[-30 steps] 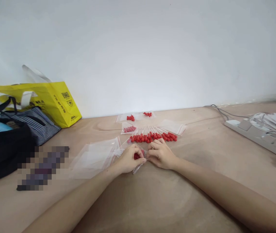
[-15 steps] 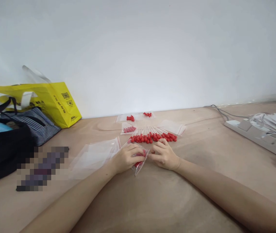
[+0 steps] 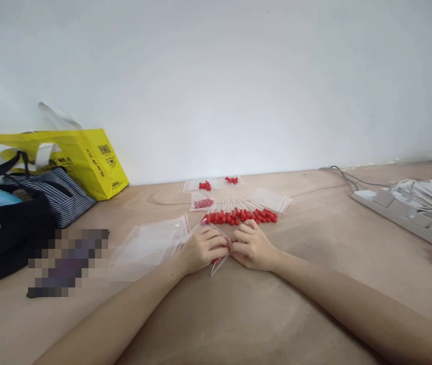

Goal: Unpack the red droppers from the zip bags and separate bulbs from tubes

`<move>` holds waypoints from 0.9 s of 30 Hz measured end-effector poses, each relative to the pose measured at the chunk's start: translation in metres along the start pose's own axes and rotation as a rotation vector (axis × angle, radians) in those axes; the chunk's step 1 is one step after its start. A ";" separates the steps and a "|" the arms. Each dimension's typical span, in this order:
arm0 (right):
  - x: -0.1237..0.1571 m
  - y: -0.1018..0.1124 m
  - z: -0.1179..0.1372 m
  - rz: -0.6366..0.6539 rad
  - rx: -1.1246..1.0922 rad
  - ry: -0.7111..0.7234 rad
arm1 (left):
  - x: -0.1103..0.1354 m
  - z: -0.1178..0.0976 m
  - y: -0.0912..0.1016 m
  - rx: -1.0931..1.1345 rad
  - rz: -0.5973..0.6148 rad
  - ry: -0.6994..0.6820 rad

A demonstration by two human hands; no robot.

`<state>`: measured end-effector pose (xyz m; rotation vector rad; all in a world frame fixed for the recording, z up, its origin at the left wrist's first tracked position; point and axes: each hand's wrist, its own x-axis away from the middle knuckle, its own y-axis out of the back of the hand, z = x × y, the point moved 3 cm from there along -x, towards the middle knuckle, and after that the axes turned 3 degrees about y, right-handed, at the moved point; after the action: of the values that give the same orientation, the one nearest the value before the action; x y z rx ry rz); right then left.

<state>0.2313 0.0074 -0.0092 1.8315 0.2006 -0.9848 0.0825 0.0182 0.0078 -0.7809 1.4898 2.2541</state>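
My left hand (image 3: 200, 249) and my right hand (image 3: 251, 246) meet at the table's middle, both pinched on a small clear zip bag (image 3: 219, 262) with red-tipped pieces inside; its lower corner pokes out under my fingers. Just beyond my hands lies a row of red-bulbed droppers (image 3: 240, 215) with clear stems fanned toward the wall. A stack of empty clear zip bags (image 3: 147, 247) lies left of my left hand. Three filled small bags lie further back: one (image 3: 202, 203) near the row, two others (image 3: 205, 185) (image 3: 231, 179) by the wall.
A yellow shopping bag (image 3: 82, 157), a striped bag (image 3: 54, 195) and a black bag (image 3: 6, 235) stand at the left. A blurred dark object (image 3: 67, 261) lies near them. A power strip (image 3: 401, 215) with cables and papers sits at the right. A white wall closes off the back.
My hands turned the small bag slightly and drew back together; the fingertips now touch over its top edge. The row of droppers and the other bags have not moved.
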 end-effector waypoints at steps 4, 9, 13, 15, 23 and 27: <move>-0.002 0.001 0.001 0.026 -0.023 0.031 | -0.001 -0.001 0.000 -0.001 -0.008 0.005; -0.002 0.000 0.001 0.050 -0.042 0.058 | -0.001 -0.002 0.001 -0.007 0.000 0.018; -0.001 0.000 0.001 0.024 -0.018 0.038 | -0.001 -0.002 0.001 -0.002 -0.001 0.025; 0.000 0.000 0.002 0.010 -0.026 0.067 | -0.001 -0.002 0.001 -0.006 0.008 0.022; -0.002 -0.001 0.002 0.020 -0.053 0.125 | -0.002 -0.001 -0.001 -0.015 0.071 0.026; 0.000 -0.004 0.001 0.147 -0.022 0.167 | -0.002 -0.002 -0.003 -0.022 0.126 0.041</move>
<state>0.2284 0.0088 -0.0117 1.8811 0.1746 -0.7259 0.0864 0.0177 0.0065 -0.7638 1.5765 2.3635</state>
